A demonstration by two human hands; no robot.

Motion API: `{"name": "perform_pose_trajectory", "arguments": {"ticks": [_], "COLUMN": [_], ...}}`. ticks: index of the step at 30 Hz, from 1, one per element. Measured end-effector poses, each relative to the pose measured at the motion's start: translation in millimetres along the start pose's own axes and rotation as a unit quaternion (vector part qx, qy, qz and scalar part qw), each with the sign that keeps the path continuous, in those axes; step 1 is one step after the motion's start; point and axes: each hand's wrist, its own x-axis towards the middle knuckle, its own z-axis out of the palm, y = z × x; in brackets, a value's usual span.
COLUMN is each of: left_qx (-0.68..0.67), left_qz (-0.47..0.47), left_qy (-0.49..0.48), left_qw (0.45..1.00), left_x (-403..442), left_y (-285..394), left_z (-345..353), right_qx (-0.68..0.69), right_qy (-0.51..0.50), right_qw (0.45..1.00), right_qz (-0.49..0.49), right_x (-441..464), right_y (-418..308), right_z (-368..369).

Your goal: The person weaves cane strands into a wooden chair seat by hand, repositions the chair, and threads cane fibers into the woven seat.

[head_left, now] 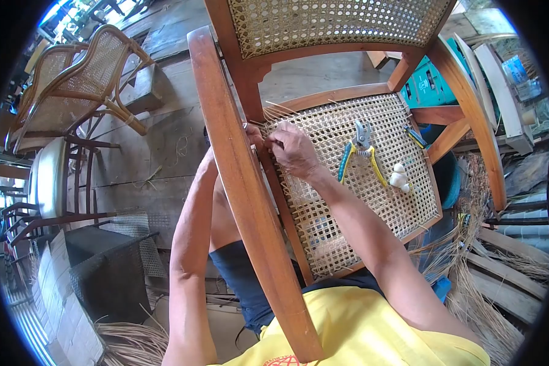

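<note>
My right hand (294,149) is closed in a pinch at the left back corner of the woven cane seat (341,207); what sits between its fingers is too small to make out. My left hand (254,134) reaches in from outside, under the wooden armrest (238,177), which hides most of it. Its visible fingers are curled against the seat's side rail, close to the right hand. Loose cane strands (279,108) stick up along the back edge. On the weave lie pruning shears (363,145) with blue and yellow handles, a white lumpy object (399,178) and a slim dark-and-blue tool (416,136).
The chair's cane backrest (335,27) rises ahead. Rattan chairs (73,91) and a cushioned seat (47,174) stand at left, near a dark box (107,268). A teal crate (430,85) and bundles of loose cane (470,293) are at right.
</note>
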Motion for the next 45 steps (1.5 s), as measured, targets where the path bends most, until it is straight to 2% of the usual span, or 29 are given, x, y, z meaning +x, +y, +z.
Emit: {"name": "perform_pose_trajectory", "arguments": {"ticks": [2, 3, 4, 6, 8, 9, 11, 13, 15, 17, 21, 23, 24, 26, 27, 29, 33, 36, 38, 40, 45], "left_qx": [-0.132, -0.132, -0.096, -0.06, 0.164, 0.165, 0.067, 0.114, 0.155, 0.011, 0.047, 0.009, 0.01, -0.077, -0.078, -0.064, -0.105, -0.171, -0.2, -0.216, -0.319], "left_qz": [-0.054, -0.054, -0.044, -0.036, 0.103, 0.103, -0.05, -0.085, -0.123, -0.102, -0.088, -0.123, -0.123, -0.133, -0.133, -0.182, -0.157, -0.205, -0.288, -0.272, -0.216], "left_qy": [0.009, 0.008, 0.002, -0.004, 0.015, 0.014, 0.076, 0.105, 0.13, 0.136, 0.145, 0.142, 0.14, 0.171, 0.17, 0.169, 0.16, 0.126, 0.27, 0.275, 0.31], "left_qw": [0.99, 0.99, 0.994, 0.998, 0.981, 0.981, 0.994, 0.984, 0.971, 0.985, 0.984, 0.982, 0.982, 0.973, 0.973, 0.967, 0.969, 0.956, 0.897, 0.897, 0.869], "left_x": [-9, -8, -6, -2, 5, 6, 6, 2, 0, 4, -3, -4, -3, 1, 0, -4, -6, -14, -18, -14, -28], "left_y": [15, 14, 11, -12, -42, -32, -10, 8, -7, -29, -7, 2, -15, -52, -42, -14, -35, -19, 11, -35, -30], "left_z": [4, 4, 3, -1, -3, 0, 10, 15, 15, 13, 18, 20, 18, 15, 17, 19, 16, 20, 35, 29, 32], "right_qx": [0.01, 0.021, 0.033, 0.04, 0.047, 0.031, 0.016, -0.013, -0.026, -0.037, -0.044, -0.017, -0.017, -0.027, 0.039, 0.059, 0.099, 0.051, 0.058, 0.064, 0.04], "right_qy": [0.025, 0.046, 0.067, 0.048, 0.031, 0.04, 0.051, 0.069, 0.064, 0.051, 0.048, 0.022, 0.024, -0.026, -0.055, -0.056, -0.074, -0.055, -0.05, -0.043, -0.063], "right_qw": [1.0, 0.999, 0.997, 0.997, 0.996, 0.997, 0.997, 0.997, 0.996, 0.996, 0.996, 0.999, 0.999, 0.997, 0.998, 0.996, 0.989, 0.995, 0.993, 0.991, 0.988], "right_qz": [0.012, 0.014, 0.017, 0.045, 0.073, 0.061, 0.05, -0.036, -0.048, -0.058, -0.058, -0.039, -0.037, -0.074, 0.013, 0.03, 0.08, 0.069, 0.09, 0.111, 0.138], "right_x": [-2, -3, -4, -5, -7, -8, -7, -7, -6, -5, -1, 3, 4, 9, 14, 16, 16, 16, 17, 18, 19], "right_y": [-1, 0, 0, -1, -3, -4, -3, 2, 1, 0, -4, -4, 4, 17, 7, 8, 3, -1, -2, -2, -4], "right_z": [4, 7, 9, 8, 7, 7, 6, 4, 4, 3, -1, -3, 2, 9, -1, -5, -8, -7, -6, -6, -7]}}
